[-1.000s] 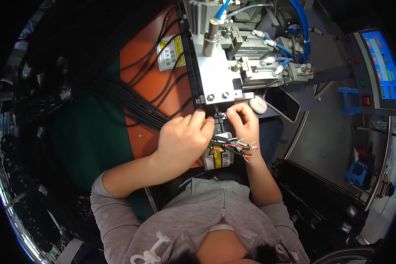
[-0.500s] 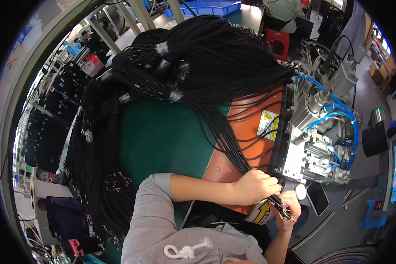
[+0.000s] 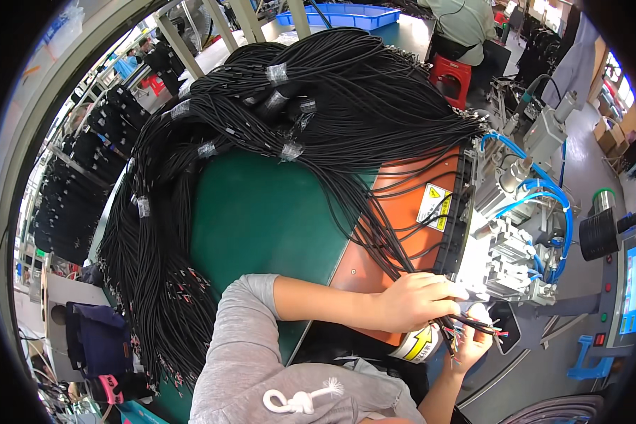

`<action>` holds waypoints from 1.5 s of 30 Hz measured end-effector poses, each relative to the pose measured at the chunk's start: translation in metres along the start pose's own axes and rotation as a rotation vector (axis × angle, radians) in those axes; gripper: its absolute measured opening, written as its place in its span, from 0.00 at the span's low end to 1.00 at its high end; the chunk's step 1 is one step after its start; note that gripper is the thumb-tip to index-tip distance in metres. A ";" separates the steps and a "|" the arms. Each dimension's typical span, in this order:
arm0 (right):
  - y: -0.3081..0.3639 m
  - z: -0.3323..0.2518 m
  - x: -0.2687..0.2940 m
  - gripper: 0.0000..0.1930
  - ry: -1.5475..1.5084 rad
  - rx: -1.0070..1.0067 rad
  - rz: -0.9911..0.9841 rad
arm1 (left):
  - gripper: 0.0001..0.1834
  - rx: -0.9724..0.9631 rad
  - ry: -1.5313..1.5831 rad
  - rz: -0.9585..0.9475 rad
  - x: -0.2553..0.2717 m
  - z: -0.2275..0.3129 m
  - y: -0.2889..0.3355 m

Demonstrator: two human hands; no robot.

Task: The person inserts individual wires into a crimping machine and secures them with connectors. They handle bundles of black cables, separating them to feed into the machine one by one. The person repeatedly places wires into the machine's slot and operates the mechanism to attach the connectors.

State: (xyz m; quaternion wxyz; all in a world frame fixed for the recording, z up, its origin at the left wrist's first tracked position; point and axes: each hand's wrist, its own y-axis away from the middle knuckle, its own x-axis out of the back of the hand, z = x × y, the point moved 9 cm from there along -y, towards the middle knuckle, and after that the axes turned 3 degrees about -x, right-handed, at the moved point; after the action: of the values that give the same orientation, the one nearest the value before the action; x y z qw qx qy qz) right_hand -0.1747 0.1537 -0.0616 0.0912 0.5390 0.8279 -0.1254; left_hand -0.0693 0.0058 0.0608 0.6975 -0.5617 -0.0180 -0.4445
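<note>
My left hand [image 3: 420, 300] reaches across the orange plate, fingers curled round a bundle of thin black cables [image 3: 385, 244]. Just below and to the right, my right hand [image 3: 471, 348] has its fingers closed on the cable ends [image 3: 484, 327]. Small coloured wires, red, green and white, stick out of these ends. Some ends point right and others hang down between the hands. The bundle runs back up to a large heap of black cables [image 3: 346, 85], tied in places with clear wrap. My left hand covers part of the bundle.
A metal machine [image 3: 505, 237] with blue air tubes stands to the right, beside the orange plate [image 3: 364, 272]. Beyond it is a screen [image 3: 634, 290]. More cables hang over the green table [image 3: 261, 219] at left. A person [image 3: 463, 25] sits on a red stool [image 3: 451, 79] at the back.
The cable ends have fanned apart, some now pointing right. My left hand's fingers have stretched further right, and my right hand has shifted slightly down. The view has shifted a little.
</note>
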 end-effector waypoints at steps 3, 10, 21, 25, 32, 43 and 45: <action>0.006 -0.009 -0.013 0.06 -0.023 -0.011 -0.095 | 0.17 0.015 0.021 -0.163 -0.010 -0.001 0.005; 0.005 -0.055 -0.046 0.08 0.082 0.240 0.060 | 0.10 0.039 0.019 -0.251 -0.024 -0.007 0.005; -0.010 -0.026 -0.045 0.07 -0.118 -0.173 -0.046 | 0.17 0.158 0.112 -0.248 -0.022 -0.017 0.000; -0.008 -0.035 -0.043 0.08 0.088 0.005 -0.013 | 0.13 0.117 0.093 -0.235 -0.021 -0.011 -0.001; -0.004 -0.064 -0.053 0.08 0.505 0.273 -0.006 | 0.15 0.004 -0.084 -0.331 -0.023 -0.002 0.004; -0.006 -0.075 -0.062 0.08 0.658 0.405 -0.085 | 0.06 -0.075 -0.149 -0.215 -0.025 0.002 0.006; -0.014 -0.064 -0.056 0.08 0.595 0.242 -0.147 | 0.11 -0.083 -0.143 -0.253 -0.027 0.002 0.006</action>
State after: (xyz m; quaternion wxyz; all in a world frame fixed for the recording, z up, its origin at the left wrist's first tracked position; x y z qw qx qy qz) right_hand -0.1661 0.1193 0.0164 -0.2289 0.4977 0.8340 -0.0662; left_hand -0.0808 0.0234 0.0430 0.6090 -0.6136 -0.1198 -0.4881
